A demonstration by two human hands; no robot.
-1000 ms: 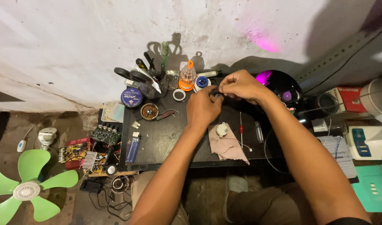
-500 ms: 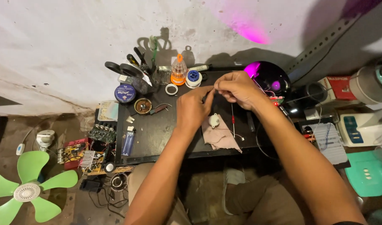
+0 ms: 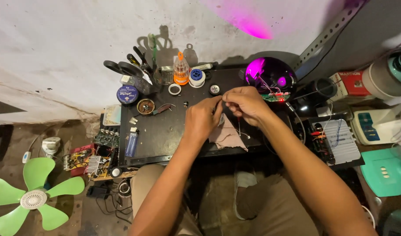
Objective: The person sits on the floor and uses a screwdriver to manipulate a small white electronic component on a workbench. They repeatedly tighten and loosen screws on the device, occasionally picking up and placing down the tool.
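Observation:
My left hand (image 3: 202, 120) and my right hand (image 3: 246, 105) meet over the small black work table (image 3: 165, 131), fingertips pinched together. Between them sits a small part, mostly hidden by my fingers. A thin wire (image 3: 239, 129) hangs down from my right hand. Directly beneath both hands, a beige cloth (image 3: 229, 139) lies at the table's front edge. Just beyond my right hand stands a dark dome lit purple (image 3: 270, 73), with a small circuit board (image 3: 275, 94) showing red lights at its base.
At the table's back are an orange-capped bottle (image 3: 181, 70), a solder spool (image 3: 196, 78), a tape ring (image 3: 174, 89), a blue tin (image 3: 127, 94) and a tool holder (image 3: 141, 72). A blue lighter (image 3: 131, 144) lies left. A green fan (image 3: 34, 196) and circuit boards (image 3: 84, 159) are on the floor.
Both hands have stayed pinched together and drifted toward the table's front edge, now over the cloth. The view has also shifted, showing more of the back wall.

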